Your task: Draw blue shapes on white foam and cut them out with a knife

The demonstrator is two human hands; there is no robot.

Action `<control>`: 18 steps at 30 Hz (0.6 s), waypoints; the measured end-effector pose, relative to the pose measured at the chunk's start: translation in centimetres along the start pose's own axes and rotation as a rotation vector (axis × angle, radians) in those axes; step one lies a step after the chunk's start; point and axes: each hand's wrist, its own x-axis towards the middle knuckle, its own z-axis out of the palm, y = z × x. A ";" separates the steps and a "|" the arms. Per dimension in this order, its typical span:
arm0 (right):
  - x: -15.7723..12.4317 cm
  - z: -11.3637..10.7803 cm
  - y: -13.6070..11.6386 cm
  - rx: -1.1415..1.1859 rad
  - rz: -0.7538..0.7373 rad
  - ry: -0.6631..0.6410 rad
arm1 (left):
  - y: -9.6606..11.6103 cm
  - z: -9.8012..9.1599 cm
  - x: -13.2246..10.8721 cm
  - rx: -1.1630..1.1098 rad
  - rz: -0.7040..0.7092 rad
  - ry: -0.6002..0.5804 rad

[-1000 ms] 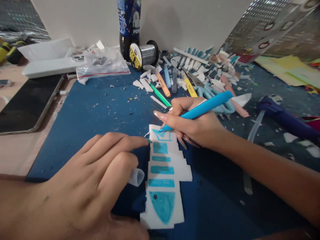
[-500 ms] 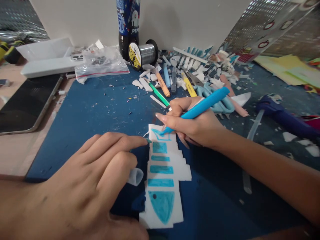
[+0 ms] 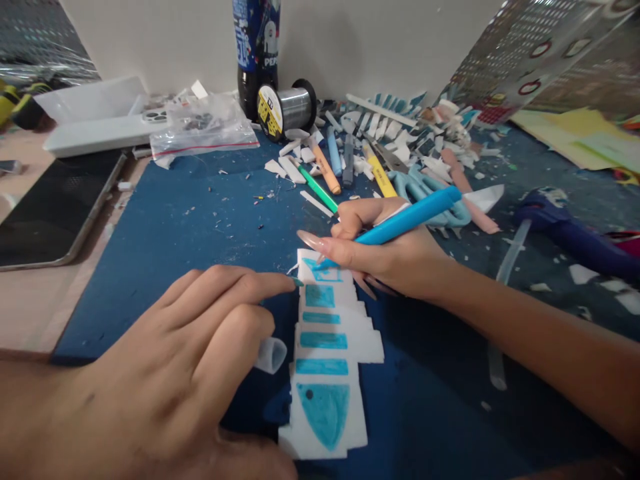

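My right hand (image 3: 395,250) is closed round a blue marker (image 3: 415,215), its tip on the fish tail drawn at the top of a white foam piece (image 3: 369,343). Blue bands and a fish head with a dark eye fill the piece below the tail. My left hand (image 3: 200,360) lies along the piece's left side, index fingertip at its upper edge and thumb by its lower corner. From under its curled fingers pokes a translucent hollow cap (image 3: 273,355); how it is gripped is partly hidden.
Behind my right hand lie light-blue scissors (image 3: 440,207), several markers, a green pen (image 3: 320,189) and white scraps. A wire spool (image 3: 293,107) stands before a dark bottle (image 3: 250,87). Phone (image 3: 60,207) at left; glue gun (image 3: 565,230) at right.
My right hand and the marker have shifted slightly down and left, with the thumb stretched further over the tail. More blue shows inside the tail. My left hand stays in place.
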 end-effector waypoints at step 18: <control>0.1 0.3 0.3 0.131 -0.009 0.001 | 0.0 0.1 0.1 0.012 0.008 0.045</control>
